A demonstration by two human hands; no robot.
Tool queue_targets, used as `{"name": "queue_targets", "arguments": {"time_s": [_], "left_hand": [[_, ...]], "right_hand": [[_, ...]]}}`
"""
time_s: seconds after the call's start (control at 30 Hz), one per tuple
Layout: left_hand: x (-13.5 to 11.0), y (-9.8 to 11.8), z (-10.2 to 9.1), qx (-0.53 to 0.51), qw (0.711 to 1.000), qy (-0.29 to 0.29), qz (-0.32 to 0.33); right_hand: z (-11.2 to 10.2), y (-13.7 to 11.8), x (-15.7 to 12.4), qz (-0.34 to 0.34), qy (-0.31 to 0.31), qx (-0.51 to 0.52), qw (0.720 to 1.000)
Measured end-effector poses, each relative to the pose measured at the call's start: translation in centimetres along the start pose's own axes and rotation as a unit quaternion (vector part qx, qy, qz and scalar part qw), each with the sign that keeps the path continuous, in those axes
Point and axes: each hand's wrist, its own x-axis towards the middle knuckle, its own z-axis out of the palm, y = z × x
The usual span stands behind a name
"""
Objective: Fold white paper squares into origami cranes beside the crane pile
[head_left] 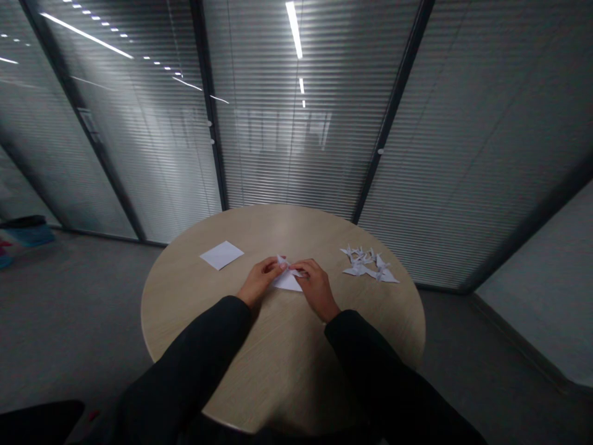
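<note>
Between my two hands is a partly folded sheet of white paper (pixel 288 282), just above or on the round table (pixel 278 346). My left hand (pixel 260 280) pinches the paper's left upper side, near a raised pointed flap. From the other side, my right hand (pixel 317 285) grips the paper with thumb and fingers closed at its right edge. The fingers cover part of the folds, so the exact shape is hidden. A group of several folded white paper cranes (pixel 365 266) lies to the right of my right hand.
On the table's left side rests a flat white stack or sheet of square paper (pixel 222 255). Glass panels with blinds (pixel 296 154) stand right behind the table. A blue bin (pixel 30 232) with a dark rim is on the floor at far left.
</note>
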Motion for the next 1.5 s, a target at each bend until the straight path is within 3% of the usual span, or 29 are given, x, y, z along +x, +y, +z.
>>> {"name": "queue_targets", "arguments": {"time_s": [0.17, 0.4, 0.57, 0.73, 1.03, 1.5], "left_hand": [[-0.2, 0.4, -0.4, 0.003, 0.998, 0.020, -0.062], [0.2, 0.0, -0.5, 0.004, 0.995, 0.036, -0.098], [0.6, -0.8, -0.9, 0.008, 0.994, 0.080, -0.075], [0.5, -0.7, -0.9, 0.013, 0.993, 0.106, -0.044], [0.0, -0.1, -0.4, 0.012, 0.996, 0.003, -0.087], [0.0, -1.1, -0.4, 0.015, 0.994, -0.019, -0.105]], "right_hand": [[0.0, -0.1, -0.1, -0.016, -0.021, -0.010, 1.000], [0.0, 0.0, -0.1, -0.035, -0.043, -0.003, 0.998], [0.0, -0.7, -0.1, -0.033, -0.039, 0.005, 0.999], [0.0, -1.1, 0.0, 0.017, 0.002, 0.002, 1.000], [-0.1, -0.8, -0.1, 0.056, 0.017, -0.028, 0.998], [0.0, -0.9, -0.2, 0.074, -0.007, -0.029, 0.997]]}}
